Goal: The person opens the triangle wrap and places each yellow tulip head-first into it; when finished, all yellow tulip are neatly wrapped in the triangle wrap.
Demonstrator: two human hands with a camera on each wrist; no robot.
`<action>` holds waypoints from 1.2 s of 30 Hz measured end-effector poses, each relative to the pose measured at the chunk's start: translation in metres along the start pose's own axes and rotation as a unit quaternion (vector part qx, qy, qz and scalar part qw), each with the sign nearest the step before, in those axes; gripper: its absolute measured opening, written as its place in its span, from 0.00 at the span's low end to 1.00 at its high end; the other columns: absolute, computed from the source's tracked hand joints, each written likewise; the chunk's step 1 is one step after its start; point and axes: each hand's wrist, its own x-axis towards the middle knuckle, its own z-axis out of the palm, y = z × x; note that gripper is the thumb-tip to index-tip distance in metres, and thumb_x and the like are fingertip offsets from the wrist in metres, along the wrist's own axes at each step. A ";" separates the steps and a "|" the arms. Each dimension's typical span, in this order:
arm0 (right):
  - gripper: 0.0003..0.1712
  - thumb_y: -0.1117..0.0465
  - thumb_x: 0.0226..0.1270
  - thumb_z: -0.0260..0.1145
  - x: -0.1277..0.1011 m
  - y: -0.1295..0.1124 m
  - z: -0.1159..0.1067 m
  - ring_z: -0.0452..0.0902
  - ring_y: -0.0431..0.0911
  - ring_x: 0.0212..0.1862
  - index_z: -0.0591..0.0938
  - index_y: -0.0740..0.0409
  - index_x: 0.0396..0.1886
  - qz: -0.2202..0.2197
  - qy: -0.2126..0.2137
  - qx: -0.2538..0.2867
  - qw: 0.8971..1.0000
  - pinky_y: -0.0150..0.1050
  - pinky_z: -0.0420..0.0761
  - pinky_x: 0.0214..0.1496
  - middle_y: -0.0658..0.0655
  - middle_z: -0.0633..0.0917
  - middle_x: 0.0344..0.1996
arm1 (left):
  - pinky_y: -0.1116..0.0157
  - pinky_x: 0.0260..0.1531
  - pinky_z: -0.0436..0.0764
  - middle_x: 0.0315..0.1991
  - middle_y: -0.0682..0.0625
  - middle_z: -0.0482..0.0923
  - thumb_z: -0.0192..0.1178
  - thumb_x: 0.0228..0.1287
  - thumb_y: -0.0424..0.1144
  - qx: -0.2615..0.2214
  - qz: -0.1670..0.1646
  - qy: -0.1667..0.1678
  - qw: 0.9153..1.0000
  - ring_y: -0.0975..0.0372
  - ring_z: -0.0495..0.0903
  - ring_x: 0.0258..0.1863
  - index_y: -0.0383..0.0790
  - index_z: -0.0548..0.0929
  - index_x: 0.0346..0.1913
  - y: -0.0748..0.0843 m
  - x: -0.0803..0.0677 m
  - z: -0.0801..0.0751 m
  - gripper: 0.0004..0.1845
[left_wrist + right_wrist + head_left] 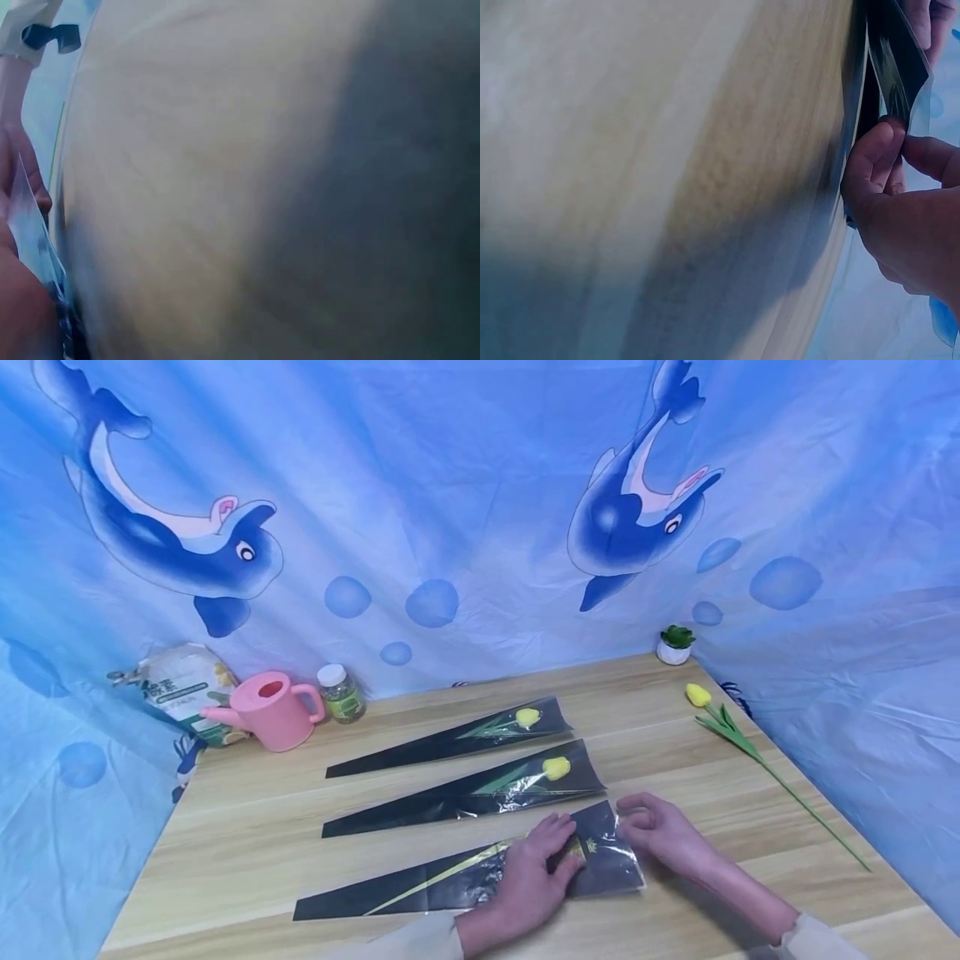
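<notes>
Three black-and-clear flower sleeves lie on the wooden table (247,827). The far sleeve (420,747) and the middle sleeve (420,806) each hold a yellow tulip. Inside the nearest sleeve (352,902) a green stem (450,872) shows. My left hand (536,864) presses flat on this sleeve near its wide end, covering the flower head. My right hand (656,831) pinches the film at the sleeve's open mouth; in the right wrist view the thumb and finger (889,161) grip the sleeve edge (892,60). A loose yellow tulip (698,695) lies at the right, apart from both hands.
At the back left stand a pink watering can (270,710), a small jar (341,693) and a printed bag (180,689). A small potted plant (675,645) sits at the back right. A blue dolphin curtain (450,510) closes in the table on three sides.
</notes>
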 end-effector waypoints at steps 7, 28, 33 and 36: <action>0.34 0.69 0.66 0.67 0.001 0.000 0.001 0.84 0.55 0.37 0.62 0.82 0.62 -0.001 -0.024 0.036 0.999 0.43 0.85 0.41 0.65 0.86 0.38 | 0.49 0.67 0.67 0.67 0.39 0.71 0.71 0.59 0.53 0.098 -0.043 -0.094 0.990 0.45 0.68 0.68 0.32 0.72 0.68 0.006 0.000 -0.001 0.40; 0.20 0.70 0.65 0.67 -0.003 -0.016 0.017 0.80 0.45 0.36 0.75 0.70 0.55 -0.069 0.203 -0.110 0.971 0.33 0.82 0.38 0.57 0.84 0.37 | 0.54 0.53 0.81 0.53 0.42 0.83 0.74 0.57 0.41 0.065 0.028 0.044 0.997 0.51 0.83 0.53 0.37 0.86 0.54 -0.003 0.005 0.001 0.22; 0.27 0.62 0.66 0.71 -0.007 -0.031 0.025 0.84 0.44 0.37 0.72 0.67 0.60 -0.071 0.154 -0.069 0.983 0.35 0.83 0.39 0.55 0.88 0.37 | 0.53 0.55 0.80 0.54 0.42 0.84 0.74 0.55 0.43 0.106 0.046 0.036 0.993 0.52 0.83 0.54 0.38 0.86 0.54 -0.001 0.006 -0.001 0.23; 0.30 0.63 0.64 0.73 -0.006 -0.033 0.027 0.85 0.44 0.37 0.71 0.66 0.61 -0.058 0.144 -0.070 0.985 0.35 0.82 0.41 0.53 0.89 0.35 | 0.52 0.57 0.79 0.55 0.41 0.82 0.74 0.55 0.45 0.116 0.055 0.023 0.991 0.50 0.81 0.56 0.36 0.85 0.55 -0.001 0.007 -0.002 0.26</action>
